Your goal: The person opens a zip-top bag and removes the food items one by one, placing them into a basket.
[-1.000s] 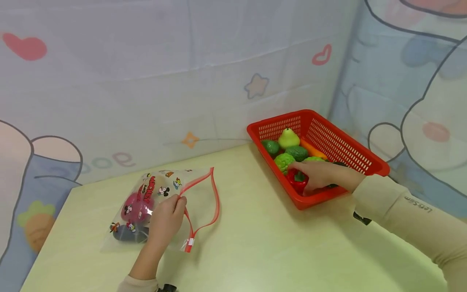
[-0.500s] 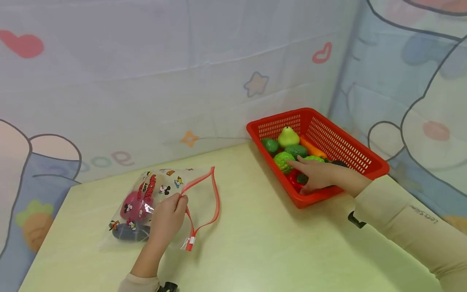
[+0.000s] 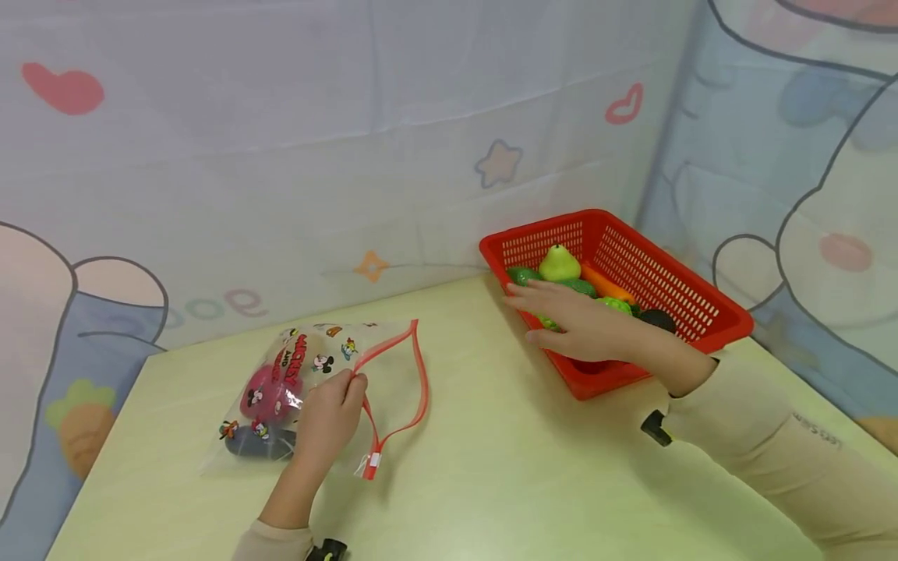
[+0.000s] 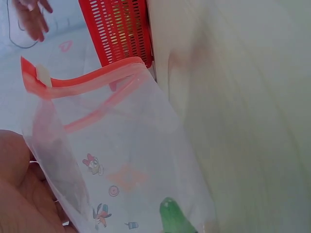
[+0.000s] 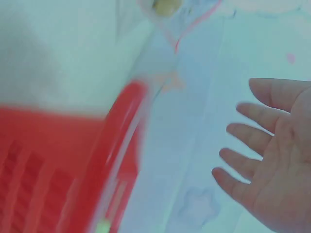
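Observation:
My left hand (image 3: pixel 328 417) pinches the red-trimmed edge of a clear zip bag (image 3: pixel 389 366) with cartoon prints, whose mouth gapes toward the right. Through the plastic show a pink round thing (image 3: pixel 270 393) and a dark, long one (image 3: pixel 259 442); the left wrist view also shows a green tip (image 4: pixel 174 216) low in the bag. With fingers spread and nothing in them, my right hand (image 3: pixel 585 319) is over the near left part of a red basket (image 3: pixel 701 312). Inside lie a green pear (image 3: pixel 559 263), an orange carrot (image 3: pixel 607 284), a dark round piece (image 3: pixel 658 319) and several green pieces, partly hidden by the hand.
Bag and basket both stand on a pale yellow table (image 3: pixel 477 467), the basket at the back right. A printed cloth (image 3: pixel 281 156) hangs behind the table and along its right side. A white slider (image 3: pixel 375 460) sits at the bag's near corner.
My right hand has let go of the red pepper in the basket, lifted, and shifted left with its fingers straightened. The left hand keeps its grip on the bag.

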Demonstrator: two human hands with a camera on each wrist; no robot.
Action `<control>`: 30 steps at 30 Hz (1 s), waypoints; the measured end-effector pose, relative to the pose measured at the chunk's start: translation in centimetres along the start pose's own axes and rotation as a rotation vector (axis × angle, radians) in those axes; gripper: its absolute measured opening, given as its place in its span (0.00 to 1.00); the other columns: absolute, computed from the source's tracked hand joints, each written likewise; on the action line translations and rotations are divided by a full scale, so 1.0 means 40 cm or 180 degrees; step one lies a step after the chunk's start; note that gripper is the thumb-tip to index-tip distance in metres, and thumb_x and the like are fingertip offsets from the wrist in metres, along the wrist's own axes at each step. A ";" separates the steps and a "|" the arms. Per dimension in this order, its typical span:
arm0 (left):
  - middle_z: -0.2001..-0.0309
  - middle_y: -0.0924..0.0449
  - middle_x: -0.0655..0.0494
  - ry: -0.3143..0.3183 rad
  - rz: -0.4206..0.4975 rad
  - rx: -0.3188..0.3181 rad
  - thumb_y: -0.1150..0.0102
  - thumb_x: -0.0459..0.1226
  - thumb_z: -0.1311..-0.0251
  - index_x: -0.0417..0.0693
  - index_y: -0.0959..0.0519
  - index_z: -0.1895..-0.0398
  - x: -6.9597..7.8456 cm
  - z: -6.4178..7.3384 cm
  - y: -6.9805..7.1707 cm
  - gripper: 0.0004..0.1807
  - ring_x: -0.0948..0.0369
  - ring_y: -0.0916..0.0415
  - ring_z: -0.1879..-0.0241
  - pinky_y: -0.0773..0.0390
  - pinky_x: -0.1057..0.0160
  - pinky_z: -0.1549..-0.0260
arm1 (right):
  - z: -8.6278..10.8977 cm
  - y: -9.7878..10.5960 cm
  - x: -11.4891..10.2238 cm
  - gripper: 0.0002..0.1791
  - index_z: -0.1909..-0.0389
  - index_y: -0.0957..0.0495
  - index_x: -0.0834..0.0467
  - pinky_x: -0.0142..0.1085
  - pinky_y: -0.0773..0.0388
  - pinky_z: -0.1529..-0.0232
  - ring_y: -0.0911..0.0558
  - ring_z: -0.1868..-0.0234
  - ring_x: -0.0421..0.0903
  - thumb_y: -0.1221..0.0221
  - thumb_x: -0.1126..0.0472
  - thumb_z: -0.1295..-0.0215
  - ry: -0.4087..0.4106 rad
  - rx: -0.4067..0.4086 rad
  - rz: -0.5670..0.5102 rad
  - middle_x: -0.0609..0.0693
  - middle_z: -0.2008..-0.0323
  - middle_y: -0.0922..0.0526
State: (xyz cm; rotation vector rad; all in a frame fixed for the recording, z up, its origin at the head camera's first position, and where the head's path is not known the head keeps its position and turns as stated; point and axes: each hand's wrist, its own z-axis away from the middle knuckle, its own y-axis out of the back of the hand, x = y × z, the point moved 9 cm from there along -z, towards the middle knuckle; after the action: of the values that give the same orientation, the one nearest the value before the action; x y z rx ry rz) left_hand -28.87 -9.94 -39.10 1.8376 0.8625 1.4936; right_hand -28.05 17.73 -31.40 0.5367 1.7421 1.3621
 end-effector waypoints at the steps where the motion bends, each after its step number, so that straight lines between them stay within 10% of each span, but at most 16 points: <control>1: 0.86 0.39 0.55 -0.0003 -0.0002 0.0012 0.59 0.39 0.34 0.45 0.35 0.83 -0.001 0.001 0.002 0.18 0.60 0.43 0.84 0.42 0.64 0.81 | -0.008 -0.009 -0.025 0.27 0.34 0.39 0.57 0.53 0.48 0.33 0.47 0.29 0.57 0.50 0.58 0.34 0.0083 -0.0044 -0.0033 0.55 0.31 0.42; 11: 0.86 0.39 0.55 -0.0064 0.0045 0.0075 0.59 0.40 0.34 0.46 0.35 0.83 0.008 0.000 0.004 0.18 0.61 0.43 0.83 0.42 0.64 0.81 | -0.136 -0.213 -0.168 0.17 0.44 0.28 0.57 0.43 0.40 0.36 0.33 0.38 0.49 0.51 0.60 0.33 0.0658 -0.0713 -0.0261 0.50 0.43 0.26; 23: 0.85 0.38 0.55 -0.0056 0.0037 0.0170 0.59 0.40 0.34 0.46 0.34 0.82 0.016 0.016 0.013 0.17 0.60 0.40 0.82 0.41 0.64 0.81 | -0.306 -0.393 -0.257 0.27 0.35 0.39 0.54 0.36 0.42 0.34 0.35 0.35 0.47 0.50 0.50 0.33 0.0939 -0.0536 0.0114 0.49 0.35 0.35; 28: 0.83 0.36 0.53 -0.0053 0.0058 0.0262 0.58 0.40 0.35 0.46 0.34 0.81 0.023 0.023 0.026 0.16 0.57 0.36 0.78 0.38 0.63 0.78 | -0.419 -0.464 -0.259 0.22 0.40 0.32 0.55 0.30 0.34 0.43 0.27 0.47 0.42 0.48 0.56 0.34 0.0466 -0.0551 0.0040 0.49 0.45 0.27; 30: 0.82 0.35 0.53 -0.0054 0.0068 0.0301 0.58 0.39 0.35 0.46 0.34 0.81 0.025 0.026 0.030 0.15 0.57 0.35 0.77 0.38 0.62 0.77 | -0.516 -0.567 -0.196 0.18 0.44 0.29 0.52 0.27 0.32 0.48 0.26 0.53 0.38 0.48 0.58 0.35 0.0147 -0.0563 -0.0240 0.46 0.49 0.24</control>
State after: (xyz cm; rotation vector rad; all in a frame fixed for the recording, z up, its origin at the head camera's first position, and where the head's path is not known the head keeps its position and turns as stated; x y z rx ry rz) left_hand -27.55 -9.95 -37.74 1.9306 0.9225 1.4708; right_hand -36.95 -7.26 -48.67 0.3409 1.6417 1.4676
